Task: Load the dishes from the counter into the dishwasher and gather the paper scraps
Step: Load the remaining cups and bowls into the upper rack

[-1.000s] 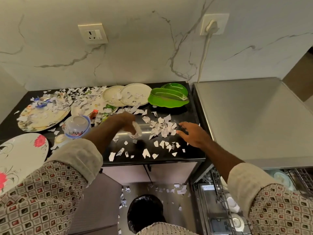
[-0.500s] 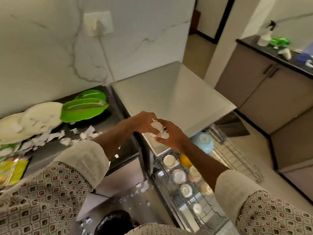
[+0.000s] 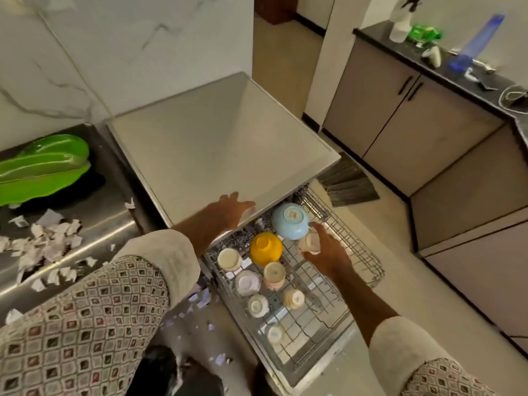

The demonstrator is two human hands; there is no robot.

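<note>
Right hand [image 3: 325,254] grips cup [image 3: 310,242], tilted toward blue bowl [image 3: 289,221] (just beside); left hand [image 3: 233,210] flat, spread, on dishwasher top [image 3: 217,144].

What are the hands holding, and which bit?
The right hand holds a small pale cup round its side. The left hand holds nothing.

blue bowl [image 3: 290,221], orange bowl [image 3: 265,248] — green plate [image 3: 43,170]

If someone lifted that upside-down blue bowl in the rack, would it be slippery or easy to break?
The blue bowl looks glossy, so probably slippery. It seems ceramic, likely breakable. Rounded sides might let it roll.
</note>
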